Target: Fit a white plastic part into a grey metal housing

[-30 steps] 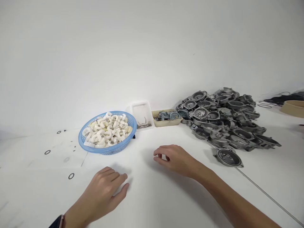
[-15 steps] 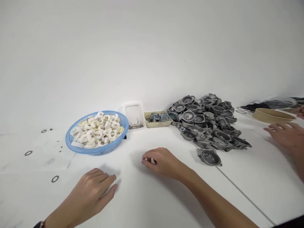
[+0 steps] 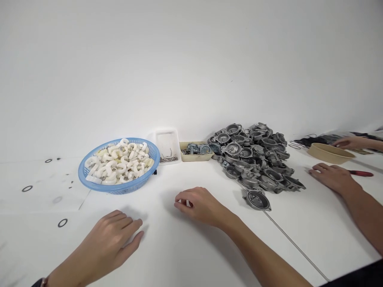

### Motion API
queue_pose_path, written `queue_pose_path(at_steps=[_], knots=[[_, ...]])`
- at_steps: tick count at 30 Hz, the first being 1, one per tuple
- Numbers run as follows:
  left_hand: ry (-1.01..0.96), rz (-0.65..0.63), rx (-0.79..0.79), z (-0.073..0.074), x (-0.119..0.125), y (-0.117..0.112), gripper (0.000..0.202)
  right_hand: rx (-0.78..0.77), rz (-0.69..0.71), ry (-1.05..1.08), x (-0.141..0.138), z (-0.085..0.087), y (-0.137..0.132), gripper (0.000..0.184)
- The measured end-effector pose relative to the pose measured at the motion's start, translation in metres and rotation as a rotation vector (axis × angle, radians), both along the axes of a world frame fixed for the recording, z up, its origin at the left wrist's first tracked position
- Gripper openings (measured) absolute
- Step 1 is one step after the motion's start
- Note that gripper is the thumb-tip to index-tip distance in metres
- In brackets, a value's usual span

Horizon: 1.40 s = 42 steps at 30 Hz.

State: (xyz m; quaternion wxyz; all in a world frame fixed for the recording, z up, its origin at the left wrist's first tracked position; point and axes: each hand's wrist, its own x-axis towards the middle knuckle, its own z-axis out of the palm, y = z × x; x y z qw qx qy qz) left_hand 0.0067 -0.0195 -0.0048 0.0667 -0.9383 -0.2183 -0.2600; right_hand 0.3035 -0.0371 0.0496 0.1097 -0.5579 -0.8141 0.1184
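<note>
My left hand rests on the white tabletop, palm down, its thumb apart from the loosely bent fingers. Nothing is in it. To its right, my right hand lies on its side on the table with fingers loosely curled and a gap beside the thumb; no object shows in it. Beyond my left hand stands a blue plastic basket heaped with white curved pieces that have small metal parts. Right of my right hand, one grey round metal housing sits apart from a large pile of similar housings.
A white tray with metal pins and a yellowish tray of metal parts stand by the wall. Black rings lie at left. A co-worker's hands are at right, near a tan bowl and a red handle.
The view has turned slightly right, so things sit further left. My hands keep their pose. A co-worker's second hand now shows clearly at the tan bowl, and the red handle has come into sight.
</note>
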Motion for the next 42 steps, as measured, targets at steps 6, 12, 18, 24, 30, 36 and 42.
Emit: queue_pose_path(at_steps=[6, 12, 18, 24, 30, 36, 42], knots=[[0.013, 0.010, -0.016, -0.004, 0.000, 0.000, 0.017, 0.026, -0.032, 0.004, -0.002, 0.001, -0.001, 0.024], [-0.016, 0.005, 0.005, -0.003, -0.001, 0.002, 0.016, 0.037, -0.006, 0.017, 0.000, 0.000, -0.001, 0.023], [-0.019, 0.017, -0.016, 0.000, -0.001, 0.003, 0.017, 0.049, 0.014, 0.018, 0.001, -0.001, 0.001, 0.024], [-0.066, 0.040, -0.048, 0.004, 0.001, 0.004, 0.014, 0.027, -0.003, 0.002, 0.002, -0.002, 0.004, 0.026], [-0.135, 0.106, -0.150, 0.004, 0.000, 0.008, 0.009, 0.047, 0.031, -0.027, -0.001, -0.002, 0.005, 0.027], [-0.160, 0.103, -0.179, -0.001, -0.004, 0.017, 0.013, 0.045, 0.030, -0.035, 0.000, -0.001, 0.005, 0.029], [-0.159, 0.101, -0.140, -0.003, -0.005, 0.020, 0.011, 0.061, 0.028, -0.027, 0.003, -0.003, 0.007, 0.028]])
